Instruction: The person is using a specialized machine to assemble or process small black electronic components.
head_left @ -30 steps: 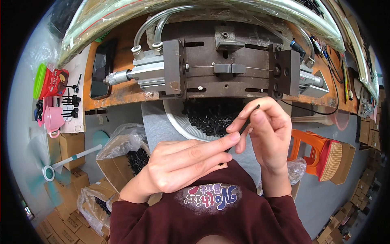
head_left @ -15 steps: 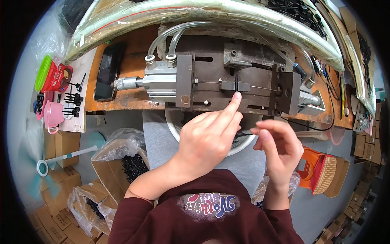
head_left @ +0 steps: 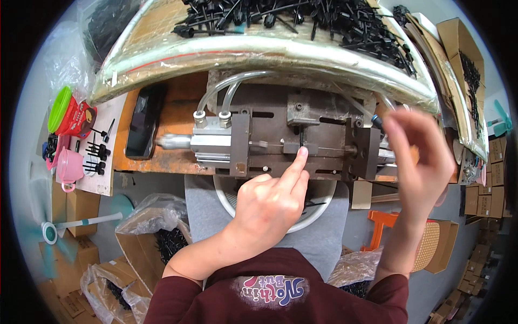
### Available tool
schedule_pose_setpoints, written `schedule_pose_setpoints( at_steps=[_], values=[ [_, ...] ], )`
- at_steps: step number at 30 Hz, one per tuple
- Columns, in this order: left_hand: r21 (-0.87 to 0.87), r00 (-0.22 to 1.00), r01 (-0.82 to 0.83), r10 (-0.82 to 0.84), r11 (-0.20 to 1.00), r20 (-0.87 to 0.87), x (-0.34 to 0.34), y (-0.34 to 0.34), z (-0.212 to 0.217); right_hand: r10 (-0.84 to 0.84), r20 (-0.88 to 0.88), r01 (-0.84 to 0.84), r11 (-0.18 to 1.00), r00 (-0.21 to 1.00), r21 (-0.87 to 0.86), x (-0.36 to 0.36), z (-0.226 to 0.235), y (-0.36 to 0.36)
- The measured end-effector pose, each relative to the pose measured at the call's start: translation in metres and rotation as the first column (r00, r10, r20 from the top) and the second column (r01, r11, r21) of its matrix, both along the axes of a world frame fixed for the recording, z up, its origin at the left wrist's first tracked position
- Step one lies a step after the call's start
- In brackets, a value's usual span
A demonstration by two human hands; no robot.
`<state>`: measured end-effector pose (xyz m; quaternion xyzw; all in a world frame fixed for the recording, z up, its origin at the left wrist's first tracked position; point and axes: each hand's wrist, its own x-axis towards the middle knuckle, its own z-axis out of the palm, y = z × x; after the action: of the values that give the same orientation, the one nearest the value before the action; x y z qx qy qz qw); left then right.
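Note:
My left hand [head_left: 272, 200] rests palm down over the front of a dark metal clamping fixture [head_left: 268, 123], index finger stretched out, the other fingers bent under. Its fingertip touches a small grey block [head_left: 291, 148] in the fixture's middle, at the lower end of a thin black part [head_left: 302, 133] standing there. No object shows in that hand. Smeared by motion, my right hand [head_left: 418, 154] is raised at the fixture's right end; its fingers are too blurred to read. Below the left hand, a white basin [head_left: 226, 201] holds thin black pieces.
A tray [head_left: 259, 49] heaped with black stemmed parts spans the back. Air cylinders [head_left: 211, 147] with clear hoses flank the fixture. At left lie a phone [head_left: 144, 121], a pink cup [head_left: 70, 164] and a red tub [head_left: 80, 120]. Cartons [head_left: 137, 245] with black parts stand below.
My right hand has moved up and right, away from the basin; the thin black stick it pinched no longer shows in it. My left fingertip stays at the block. The view has tilted upward.

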<state>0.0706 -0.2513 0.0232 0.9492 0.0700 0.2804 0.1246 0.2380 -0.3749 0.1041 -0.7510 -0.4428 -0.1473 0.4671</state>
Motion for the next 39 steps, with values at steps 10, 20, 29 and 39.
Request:
schedule_pose_setpoints(
  at_steps=[10, 20, 29, 39],
  values=[
    [-0.118, 0.994, 0.111, -0.108, 0.987, 0.027, -0.004, 0.008, 0.006, 0.065, 0.626, 0.355, 0.776, 0.777, -0.521, 0.097, 0.056, 0.068],
    [-0.300, 0.976, 0.192, -0.150, 0.934, 0.157, -0.027, 0.022, 0.030, 0.114, 0.593, 0.144, 0.918, 0.797, -0.370, 0.100, 0.038, 0.067],
    [-0.270, 0.912, 0.245, -0.127, 0.931, 0.391, 0.003, 0.028, 0.043, -0.032, 0.210, 0.025, 0.999, 0.977, 0.036, 0.136, 0.058, 0.057],
    [-0.647, 0.871, 0.448, -0.137, 0.617, 0.472, 0.007, 0.028, 0.060, 0.373, -0.812, -0.402, 0.896, 0.450, 0.189, 0.026, 0.027, 0.024]
  ],
)
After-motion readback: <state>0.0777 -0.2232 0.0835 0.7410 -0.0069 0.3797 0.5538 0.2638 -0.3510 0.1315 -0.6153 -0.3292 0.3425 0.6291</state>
